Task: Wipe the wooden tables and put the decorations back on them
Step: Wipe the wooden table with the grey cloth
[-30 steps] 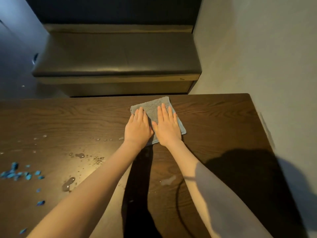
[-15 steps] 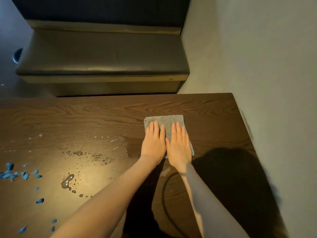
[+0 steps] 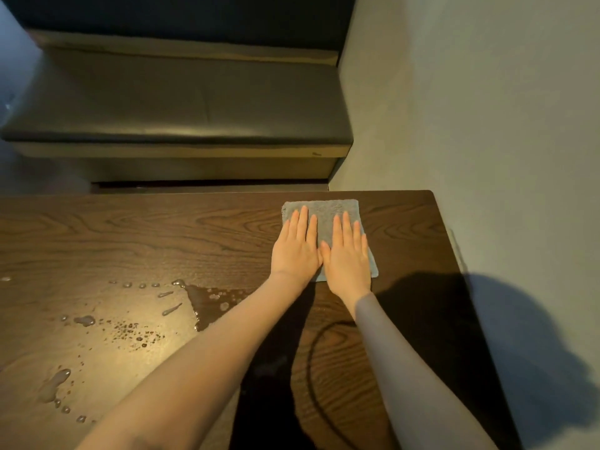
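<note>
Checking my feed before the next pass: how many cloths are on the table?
1. The grey cloth lies near the table's far right corner, under the left hand and right hand. None elsewhere in view.

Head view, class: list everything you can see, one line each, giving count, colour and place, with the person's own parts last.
table: one, dark brown wood, across the foreground.
cloth: one, grey-blue, flat on the table near its far right corner.
water drops: many, clear, on the table's left part.
bench: one, dark padded, beyond the table.
wall: one, grey, right.
left hand: one, flat, presses the cloth.
right hand: one, flat, presses the cloth beside it.
sleeve: one, grey, right forearm.
</note>
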A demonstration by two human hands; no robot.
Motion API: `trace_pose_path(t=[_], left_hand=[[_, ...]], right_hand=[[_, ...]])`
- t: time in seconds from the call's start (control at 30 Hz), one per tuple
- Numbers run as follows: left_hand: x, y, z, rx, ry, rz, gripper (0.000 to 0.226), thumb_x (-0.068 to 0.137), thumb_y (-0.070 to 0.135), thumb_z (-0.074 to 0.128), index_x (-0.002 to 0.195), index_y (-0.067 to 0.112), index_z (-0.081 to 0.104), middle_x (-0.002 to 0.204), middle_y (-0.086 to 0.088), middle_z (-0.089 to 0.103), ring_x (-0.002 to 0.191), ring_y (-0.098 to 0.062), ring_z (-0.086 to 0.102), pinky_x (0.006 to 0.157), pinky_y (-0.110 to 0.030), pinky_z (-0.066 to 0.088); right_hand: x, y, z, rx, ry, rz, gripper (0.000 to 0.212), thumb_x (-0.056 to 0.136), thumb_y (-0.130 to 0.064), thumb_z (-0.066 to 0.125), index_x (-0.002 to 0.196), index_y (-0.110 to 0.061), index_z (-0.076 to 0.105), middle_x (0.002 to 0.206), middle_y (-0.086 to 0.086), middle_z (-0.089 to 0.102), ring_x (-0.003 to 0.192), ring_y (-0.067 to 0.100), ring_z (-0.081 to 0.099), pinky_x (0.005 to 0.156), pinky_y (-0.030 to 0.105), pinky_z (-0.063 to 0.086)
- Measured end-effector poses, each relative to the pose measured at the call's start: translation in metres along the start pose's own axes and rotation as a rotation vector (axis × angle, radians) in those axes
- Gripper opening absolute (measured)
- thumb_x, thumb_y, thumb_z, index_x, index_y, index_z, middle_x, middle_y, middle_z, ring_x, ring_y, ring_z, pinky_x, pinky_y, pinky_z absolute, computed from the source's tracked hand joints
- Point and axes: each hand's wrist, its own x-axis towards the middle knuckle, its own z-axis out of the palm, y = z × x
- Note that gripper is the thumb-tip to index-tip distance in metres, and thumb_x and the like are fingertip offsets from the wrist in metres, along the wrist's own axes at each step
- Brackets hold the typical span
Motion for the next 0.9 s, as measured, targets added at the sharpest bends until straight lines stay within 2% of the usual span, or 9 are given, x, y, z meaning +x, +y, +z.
trace_pose_path(t=[0.17,0.33,0.43,0.5,0.57,0.6,0.67,0.77,0.9], left_hand=[[0.004,-0.051,-0.008,0.011,-0.022,-0.061,0.064,0.102,0.040,0.015,0.148,0.000,-0.003,0.157,-0.018,-0.004,0.146,-0.028,-0.001,0.118,-0.038,0.003],[-0.030,-0.079,-0.006,0.087,-0.057,-0.091,0.064,0.102,0.036,0.022,0.146,-0.008,0.007,0.154,-0.026,0.010,0.144,-0.035,0.010,0.119,-0.041,0.013],[-0.063,-0.084,0.004,0.093,-0.025,-0.090,0.061,0.098,0.035,0.016,0.136,-0.009,0.033,0.141,-0.029,0.035,0.134,-0.037,0.030,0.114,-0.041,0.023],[-0.087,-0.085,0.007,0.112,0.002,-0.082,0.064,0.094,0.035,0.014,0.119,-0.008,0.052,0.130,-0.028,0.047,0.127,-0.038,0.040,0.110,-0.041,0.029],[-0.104,-0.083,0.013,0.054,0.016,-0.043,0.064,0.097,0.037,0.020,0.126,-0.014,0.043,0.143,-0.034,0.031,0.139,-0.041,0.024,0.116,-0.043,0.019],[-0.112,-0.082,0.017,0.024,-0.027,-0.026,0.063,0.099,0.038,0.022,0.132,-0.013,0.036,0.150,-0.033,0.016,0.143,-0.040,0.010,0.118,-0.043,0.011],[-0.124,-0.076,0.019,0.020,-0.068,-0.013,0.068,0.100,0.040,0.023,0.142,-0.012,0.015,0.154,-0.029,-0.003,0.145,-0.037,-0.003,0.119,-0.041,0.004],[-0.142,-0.061,0.023,-0.003,-0.064,0.009,0.070,0.100,0.041,0.021,0.146,-0.005,-0.004,0.155,-0.025,-0.010,0.145,-0.034,-0.007,0.119,-0.041,0.000],[-0.172,-0.041,0.034,-0.001,-0.092,0.053,0.066,0.101,0.040,0.018,0.148,0.001,-0.007,0.155,-0.025,-0.010,0.145,-0.036,-0.008,0.118,-0.043,-0.001]], right_hand=[[0.030,-0.041,-0.004,0.035,-0.034,-0.123,0.060,0.103,-0.036,0.023,0.151,-0.012,-0.004,0.160,0.006,-0.007,0.147,0.023,-0.008,0.117,0.036,-0.007],[0.010,-0.076,0.000,0.003,-0.118,-0.307,0.058,0.104,-0.032,0.023,0.151,-0.014,-0.005,0.159,0.002,-0.010,0.147,0.024,-0.010,0.117,0.036,-0.007],[-0.017,-0.084,0.005,-0.011,-0.149,-0.353,0.058,0.104,-0.033,0.021,0.151,-0.015,-0.007,0.159,0.002,-0.012,0.146,0.023,-0.012,0.117,0.035,-0.007],[-0.039,-0.087,0.008,-0.029,-0.156,-0.347,0.059,0.103,-0.036,0.021,0.150,-0.016,-0.009,0.159,0.002,-0.013,0.146,0.023,-0.012,0.118,0.036,-0.006],[-0.060,-0.087,0.010,-0.023,-0.157,-0.315,0.060,0.103,-0.038,0.022,0.151,-0.017,-0.009,0.159,0.002,-0.012,0.146,0.022,-0.011,0.119,0.036,-0.005],[-0.070,-0.085,0.011,-0.010,-0.159,-0.296,0.061,0.102,-0.039,0.023,0.151,-0.017,-0.008,0.159,0.002,-0.011,0.147,0.022,-0.011,0.118,0.036,-0.004],[-0.087,-0.078,0.012,0.002,-0.160,-0.266,0.063,0.102,-0.042,0.024,0.151,-0.017,-0.005,0.160,0.001,-0.009,0.147,0.020,-0.009,0.118,0.034,-0.003],[-0.107,-0.065,0.011,0.001,-0.176,-0.224,0.064,0.101,-0.042,0.026,0.151,-0.016,-0.004,0.160,0.001,-0.007,0.147,0.019,-0.006,0.119,0.033,-0.001],[-0.148,-0.060,0.015,0.015,-0.183,-0.163,0.064,0.102,-0.038,0.028,0.151,-0.014,-0.005,0.160,0.003,-0.007,0.147,0.021,-0.007,0.120,0.035,0.001]])
